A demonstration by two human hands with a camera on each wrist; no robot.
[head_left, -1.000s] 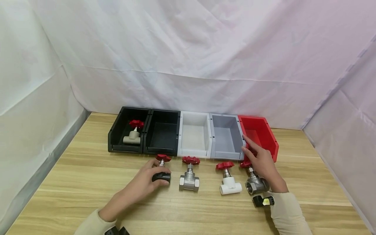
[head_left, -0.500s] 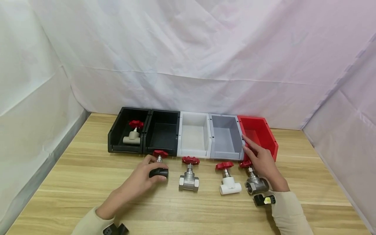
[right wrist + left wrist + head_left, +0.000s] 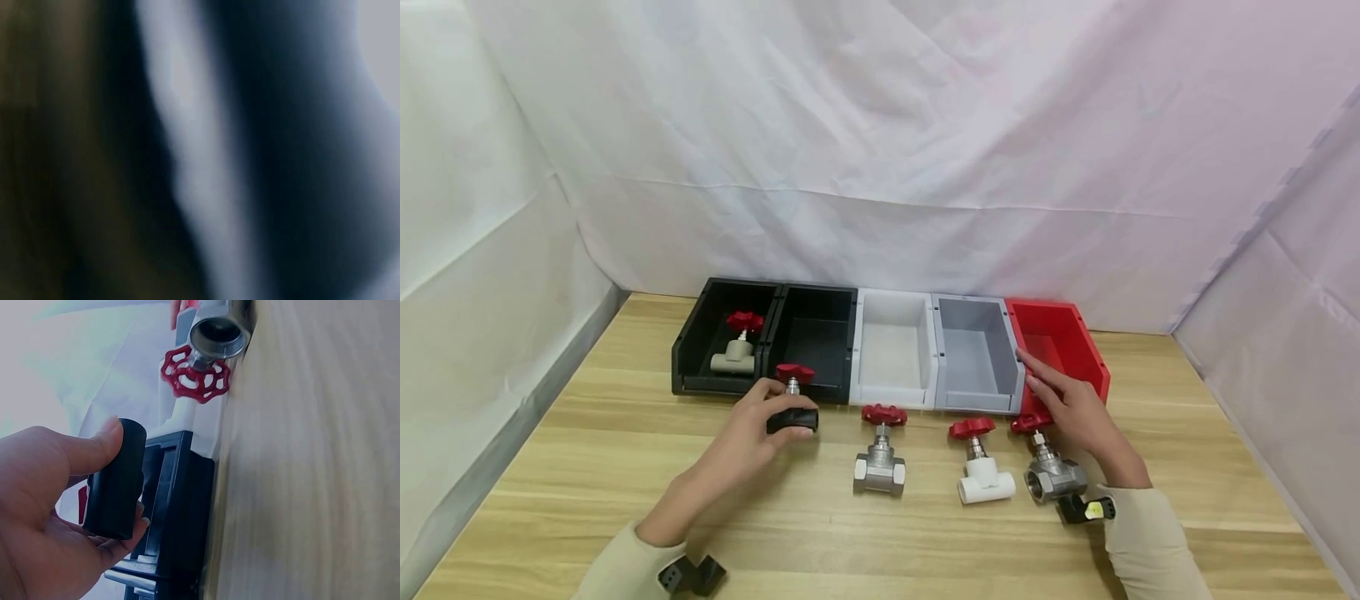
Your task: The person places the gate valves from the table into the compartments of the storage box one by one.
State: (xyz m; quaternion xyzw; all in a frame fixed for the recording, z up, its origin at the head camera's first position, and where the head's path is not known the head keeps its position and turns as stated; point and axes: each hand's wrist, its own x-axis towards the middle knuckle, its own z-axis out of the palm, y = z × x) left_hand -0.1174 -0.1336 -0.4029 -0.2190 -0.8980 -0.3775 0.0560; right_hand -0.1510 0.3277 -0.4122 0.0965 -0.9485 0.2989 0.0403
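My left hand (image 3: 748, 429) grips a black T-shaped valve (image 3: 793, 419) by its body, thumb and fingers on either side. Its red handwheel (image 3: 794, 372) overlaps the front of the second black bin (image 3: 815, 343). Close up in the left wrist view, the black body (image 3: 115, 481) stands between thumb and fingertips, near the black bin (image 3: 181, 487). My right hand (image 3: 1075, 417) reaches over a metal valve (image 3: 1054, 475) with a red wheel, fingers extended at the wall between the grey bin (image 3: 973, 400) and the red bin (image 3: 1093, 367). The right wrist view is blurred.
A beige valve (image 3: 735, 357) lies in the leftmost black bin (image 3: 688, 371). In front of the white bin (image 3: 891, 395) stands a metal gate valve (image 3: 880, 462), and right of it a white valve (image 3: 985, 482). A white curtain (image 3: 880, 167) hangs behind the bins.
My left hand has carried the black valve up and left, from the table toward the second black bin. The right hand has stayed almost in place.
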